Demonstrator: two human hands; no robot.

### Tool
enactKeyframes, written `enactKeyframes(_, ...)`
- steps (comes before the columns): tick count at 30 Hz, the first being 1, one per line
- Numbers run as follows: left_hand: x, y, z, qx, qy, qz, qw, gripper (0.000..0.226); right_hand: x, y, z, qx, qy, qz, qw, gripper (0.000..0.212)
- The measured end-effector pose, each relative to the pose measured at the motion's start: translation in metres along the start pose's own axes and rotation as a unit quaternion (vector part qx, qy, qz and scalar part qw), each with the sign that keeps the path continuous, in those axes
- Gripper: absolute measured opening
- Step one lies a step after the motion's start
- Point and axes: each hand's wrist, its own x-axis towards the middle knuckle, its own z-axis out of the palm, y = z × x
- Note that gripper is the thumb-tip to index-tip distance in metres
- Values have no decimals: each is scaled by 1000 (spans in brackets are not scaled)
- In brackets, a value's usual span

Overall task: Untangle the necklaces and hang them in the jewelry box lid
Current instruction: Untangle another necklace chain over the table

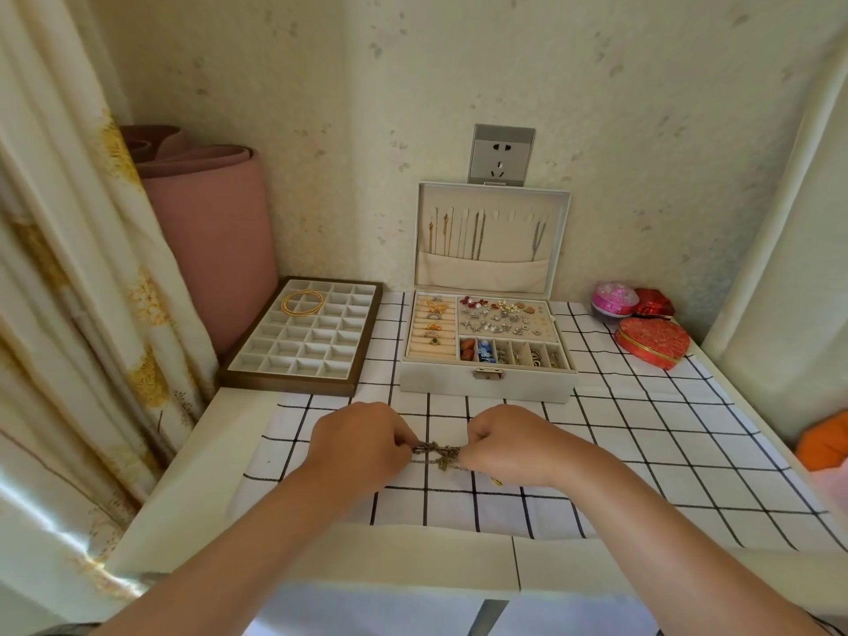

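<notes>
A tangled clump of dark metal necklaces [438, 453] is stretched between my two hands just above the checked cloth. My left hand [362, 440] pinches its left end and my right hand [504, 440] pinches its right end. A small gold piece [496, 481] shows under my right wrist. Behind them stands the white jewelry box [488, 383] with its lid [493, 190] upright against the wall. Several chains [477, 234] hang from hooks inside the lid, their lower ends tucked in the lid pocket. Some hooks in the middle right are bare.
A compartment tray [238, 376] with gold bangles [303, 301] sits left of the box. A pink roll [206, 222] and curtain [69, 314] stand at the left. A red heart tin [651, 342], pink ball [612, 300] and orange cloth [823, 442] lie at the right. A wall socket [500, 153] is above the lid.
</notes>
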Motion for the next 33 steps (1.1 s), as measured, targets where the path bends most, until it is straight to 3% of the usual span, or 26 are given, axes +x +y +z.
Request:
enactKeyframes(4,0,1,0,10,6,21,1000,21,-2,1,1,-9,-2,-11,1000,23)
enactKeyframes(11,9,1,16,23,69,93,993,19,-2,1,1,-31,14,-50,998,3)
enactKeyframes(14,10,1,9,-161,28,68,984,13,1,5,1,-40,46,-82,995,14)
enactKeyframes(16,11,2,1,-335,3,23,942,14,6,9,2,-60,62,-105,991,31)
enactKeyframes(19,12,3,-8,-550,27,-18,834,21,14,13,6,-95,56,-114,987,44)
enactKeyframes(21,12,3,-14,-653,32,-38,756,25,17,14,9,-86,50,-113,989,35)
enactKeyframes(23,13,1,-18,-703,38,-52,708,27,19,15,11,-68,48,-105,991,19)
enactKeyframes(28,18,-7,-20,-673,101,-99,726,26,21,13,9,4,73,-94,993,7)
enactKeyframes(30,21,-12,-21,-672,116,-131,719,25,22,10,4,109,93,-77,987,9)
enactKeyframes(33,23,-18,-21,-694,94,-158,696,23,20,3,-1,291,111,-86,946,14)
